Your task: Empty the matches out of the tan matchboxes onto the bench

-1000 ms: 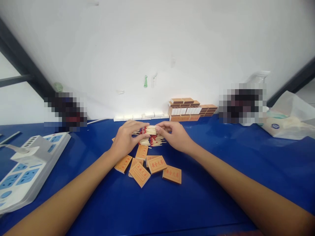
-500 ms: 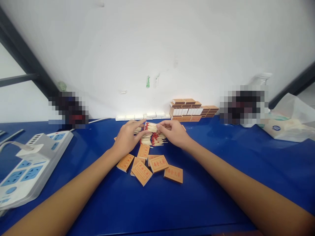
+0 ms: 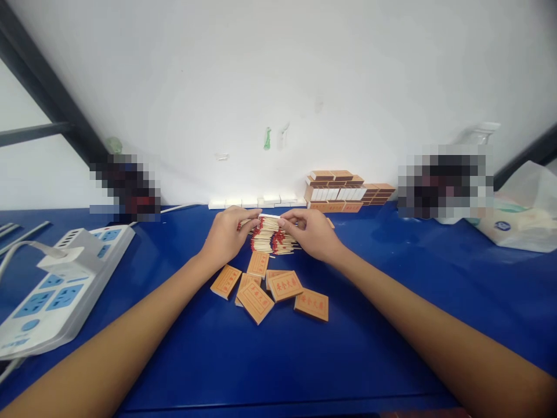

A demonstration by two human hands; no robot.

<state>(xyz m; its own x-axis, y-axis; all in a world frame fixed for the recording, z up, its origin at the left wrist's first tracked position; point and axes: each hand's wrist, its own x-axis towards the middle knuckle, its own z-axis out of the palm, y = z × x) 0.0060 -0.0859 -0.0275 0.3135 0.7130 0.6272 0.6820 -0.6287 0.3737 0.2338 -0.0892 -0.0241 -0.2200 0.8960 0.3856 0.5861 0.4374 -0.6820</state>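
Observation:
Between my two hands is a white inner matchbox tray, its long edge showing as a thin strip. My left hand pinches its left end, and my right hand grips the right end with thumb and fingers. Right below the tray lies a heap of red-tipped matches on the blue table; I cannot tell which matches are still inside the tray. Closer to me, several orange matchbox covers with red print lie scattered, some overlapping.
Along the wall runs a row of white trays. To its right stands a stack of matchboxes. A power strip with a plugged-in adapter lies at left. At far right sits a plastic-wrapped packet.
Both hands have tilted the tray: its open, match-filled face showed before, and now mostly a white edge shows. The view has shifted slightly.

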